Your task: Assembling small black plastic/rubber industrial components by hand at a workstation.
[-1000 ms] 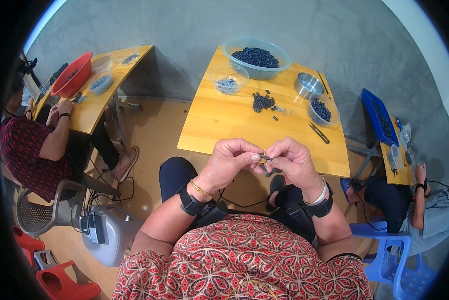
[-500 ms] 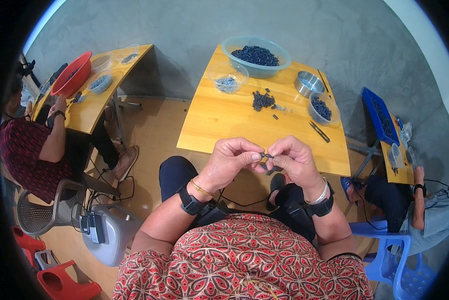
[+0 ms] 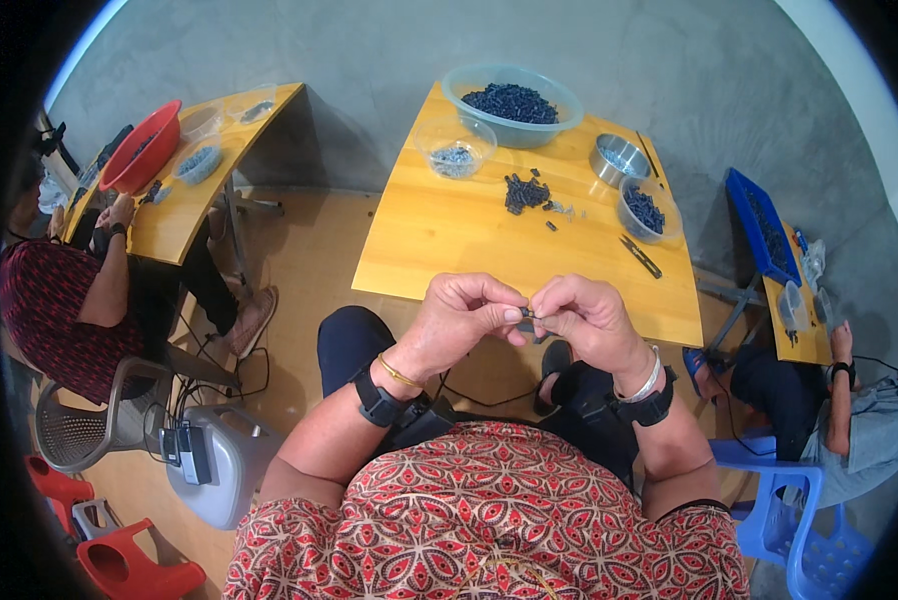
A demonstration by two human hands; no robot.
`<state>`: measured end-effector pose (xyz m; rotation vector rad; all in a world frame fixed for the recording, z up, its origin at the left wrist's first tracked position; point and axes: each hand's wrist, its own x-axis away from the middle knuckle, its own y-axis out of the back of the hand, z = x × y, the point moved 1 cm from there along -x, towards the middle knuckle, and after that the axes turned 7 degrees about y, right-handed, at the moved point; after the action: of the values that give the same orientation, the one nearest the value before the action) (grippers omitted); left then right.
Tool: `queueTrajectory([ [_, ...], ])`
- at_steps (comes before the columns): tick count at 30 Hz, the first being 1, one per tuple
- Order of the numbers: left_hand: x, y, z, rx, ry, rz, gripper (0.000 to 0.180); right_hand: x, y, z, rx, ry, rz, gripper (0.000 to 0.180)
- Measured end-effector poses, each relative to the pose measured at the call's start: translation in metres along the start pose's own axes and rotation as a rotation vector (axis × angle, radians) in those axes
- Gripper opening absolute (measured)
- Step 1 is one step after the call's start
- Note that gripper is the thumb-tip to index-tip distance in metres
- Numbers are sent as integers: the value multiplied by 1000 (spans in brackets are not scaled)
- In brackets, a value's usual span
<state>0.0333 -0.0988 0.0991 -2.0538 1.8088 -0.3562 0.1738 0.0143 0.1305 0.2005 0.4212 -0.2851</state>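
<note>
In front of the near table edge, my left hand (image 3: 466,318) and my right hand (image 3: 589,322) meet with fingertips almost touching. Thumb and fingers of the left pinch a small dark plastic piece (image 3: 526,312). The right is closed in a pinch on the other end of it; the fingers hide most of what lies there. Beyond the hands, a small heap of dark plastic pieces (image 3: 522,194) lies on the wooden table (image 3: 419,235), with tiny silvery bits (image 3: 563,209) beside it. A pair of dark thread snips (image 3: 641,256) rests at the right.
At the back stands a big pale-blue basin (image 3: 569,120) of dark pieces. Around it are a clear bowl (image 3: 431,150), a metal bowl (image 3: 603,172) and a clear tub (image 3: 659,228). People work at tables left and right, near a red basin (image 3: 159,150) and a blue tray (image 3: 759,235).
My fingertips have come closer together, and the gap between the dark bits they hold has closed. The view has shifted slightly.
</note>
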Motion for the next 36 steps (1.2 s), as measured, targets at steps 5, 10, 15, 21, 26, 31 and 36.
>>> queueTrajectory([
  [5,-1,1,4,29,24,5,9,-1,0,4,153,69,27,14],
  [10,-3,-2,8,14,22,8,8,-4,0,7,301,182,68,16],
  [15,-7,-1,13,1,79,-119,8,-2,1,-12,487,308,5,15],
  [21,-5,10,21,54,58,-149,12,12,7,-21,207,-76,-268,15],
  [26,-8,6,21,-16,40,-103,12,10,2,-17,434,3,-148,12],
  [31,-14,3,24,-15,38,-103,15,10,1,-20,448,5,-164,9],
  [36,-24,3,33,130,84,-110,12,13,-1,-35,513,90,-279,7],
])
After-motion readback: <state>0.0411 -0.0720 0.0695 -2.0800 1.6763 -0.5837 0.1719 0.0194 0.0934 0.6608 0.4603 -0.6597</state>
